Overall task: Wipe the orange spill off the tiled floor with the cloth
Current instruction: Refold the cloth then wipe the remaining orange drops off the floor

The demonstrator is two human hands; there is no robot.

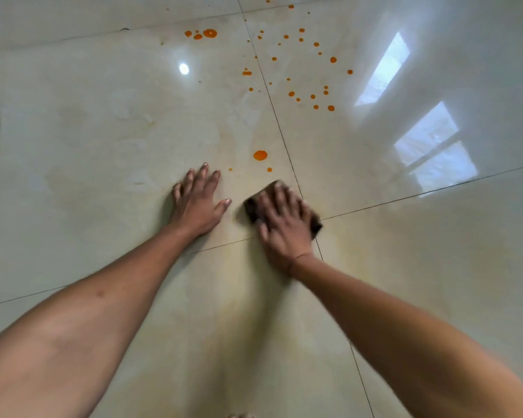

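My right hand (281, 221) presses flat on a dark brown cloth (252, 208) on the glossy cream tiled floor (103, 131), beside a grout crossing; hand and cloth are motion-blurred. My left hand (198, 200) rests flat on the tile to the cloth's left, fingers spread, holding nothing. A large orange drop (260, 155) lies just beyond the cloth, with two small drops near it. Several more orange drops (313, 96) scatter farther away, and a bigger cluster (206, 33) sits at the far left. A faint yellowish smear covers the tile around my hands.
Dark grout lines (280, 131) cross the floor. Bright window reflections (435, 149) shine on the right tiles and a lamp reflection (184, 68) on the left one. Toes (240, 415) show at the bottom edge.
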